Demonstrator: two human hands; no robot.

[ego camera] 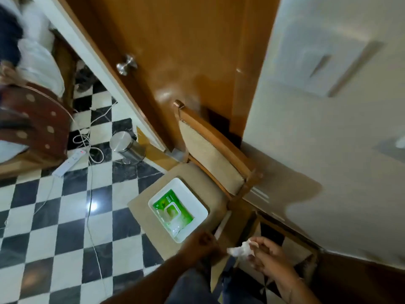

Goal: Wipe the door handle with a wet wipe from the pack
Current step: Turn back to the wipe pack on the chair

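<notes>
A round silver door knob (126, 64) sticks out of the brown wooden door (179, 51) at the upper left. A green wet wipe pack (173, 210) lies in a white tray (198, 206) on a chair seat. My right hand (268, 255) is low at the right, shut on a crumpled white wet wipe (240, 250). My left hand (202, 243) hovers just left of it, near the tray's front corner, fingers curled with nothing visible in them. Both hands are far below the knob.
The wooden chair (219, 150) with beige padding stands against the door and the white wall (328, 128). On the checkered floor are a steel bin (126, 145), a white power strip (69, 160) with cables, and a bed (32, 95) at the left.
</notes>
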